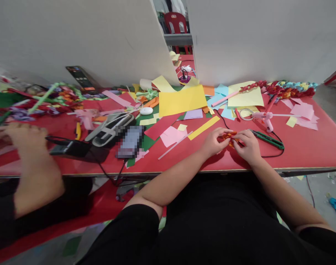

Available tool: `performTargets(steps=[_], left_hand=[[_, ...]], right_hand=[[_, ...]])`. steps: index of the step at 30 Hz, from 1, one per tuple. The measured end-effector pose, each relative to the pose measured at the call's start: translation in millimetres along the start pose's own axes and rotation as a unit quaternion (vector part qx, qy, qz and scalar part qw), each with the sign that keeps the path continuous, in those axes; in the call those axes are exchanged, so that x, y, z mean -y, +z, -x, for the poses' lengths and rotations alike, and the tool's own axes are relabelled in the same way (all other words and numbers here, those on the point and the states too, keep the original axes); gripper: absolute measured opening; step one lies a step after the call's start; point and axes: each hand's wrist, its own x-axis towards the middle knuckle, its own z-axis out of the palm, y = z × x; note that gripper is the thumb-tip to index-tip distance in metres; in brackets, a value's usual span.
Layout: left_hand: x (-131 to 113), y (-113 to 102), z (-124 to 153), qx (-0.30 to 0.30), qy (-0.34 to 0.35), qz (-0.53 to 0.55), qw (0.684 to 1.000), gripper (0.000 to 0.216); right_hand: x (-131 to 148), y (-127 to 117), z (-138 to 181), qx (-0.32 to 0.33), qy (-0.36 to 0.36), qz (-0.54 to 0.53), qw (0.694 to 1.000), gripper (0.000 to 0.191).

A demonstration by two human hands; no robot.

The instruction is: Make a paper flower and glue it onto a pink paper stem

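Observation:
Close to the front edge of the red table, my left hand (215, 141) and my right hand (248, 145) meet around a small orange paper piece (228, 136). The fingers of both hands pinch it from either side, and they cover much of its shape. Just right of my right hand lies a green-handled cutter (267, 140). Behind it a pink glue gun (264, 118) rests on the table with a glue stick out its back. A yellow paper strip (204, 127) lies flat left of my left hand.
A big yellow sheet (181, 100) and coloured scraps cover the table's back. Paper chains (289, 88) lie at the back right. A phone (131, 141), a cabled black box (79, 149) and a co-worker's hand (25, 136) are to the left. White panels (264, 36) stand behind.

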Motion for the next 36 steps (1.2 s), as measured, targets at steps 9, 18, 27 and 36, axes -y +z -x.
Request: performTargets(steps=[9, 18, 27, 36], left_hand=[[-7, -4, -1, 0.001, -0.027, -0.153, 0.988, 0.016], [-14, -19, -6, 0.048, -0.051, -0.315, 0.947, 0.013], [-22, -16, -12, 0.027, -0.118, -0.268, 0.956, 0.009], [-21, -20, -14, 0.019, -0.144, -0.243, 0.959, 0.013]], right_hand=[[-2, 4, 3, 0.095, -0.021, 0.025, 0.995, 0.016], [-6, 13, 1, 0.145, 0.027, 0.016, 0.989, 0.016], [-6, 14, -6, 0.158, 0.048, 0.007, 0.986, 0.016], [-1, 7, -23, 0.227, 0.098, 0.027, 0.969, 0.019]])
